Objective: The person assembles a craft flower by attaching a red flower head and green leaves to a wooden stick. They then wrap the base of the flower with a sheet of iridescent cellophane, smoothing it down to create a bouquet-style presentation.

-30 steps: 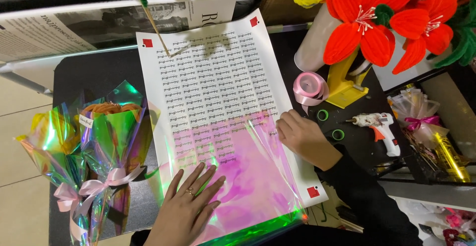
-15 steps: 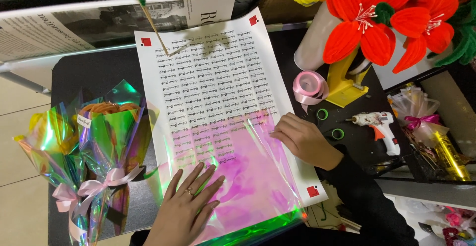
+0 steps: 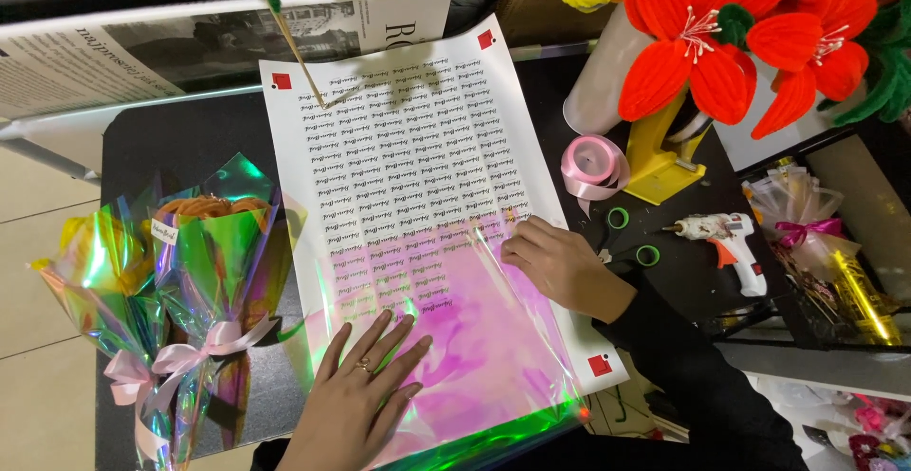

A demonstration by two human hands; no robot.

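A sheet of iridescent pink-and-green cellophane [image 3: 455, 357] is seen laid flat over the near half of a large white printed paper sheet with small red squares at its corners [image 3: 418, 148], on a black tabletop [image 3: 171, 139]. The paper's long axis runs away from the person, tilted slightly to the left at the far end; the cellophane follows the same line, its green-tinted edge lying nearest the person. The left hand [image 3: 361, 395] is pressed palm-down on the film, fingers spread and pointing away. The right hand [image 3: 560, 262] is curled at the film's far right corner, fingertips held together on its edge; whether the corner is pinched cannot be told. Two small bouquets wrapped in iridescent film and tied with pink ribbon bows [image 3: 180, 300] lie to the left. To the right, a pink ribbon roll [image 3: 593, 166], green-handled scissors [image 3: 631, 239] and a white glue gun [image 3: 726, 243] are seen beneath red pipe-cleaner flowers [image 3: 721, 44].
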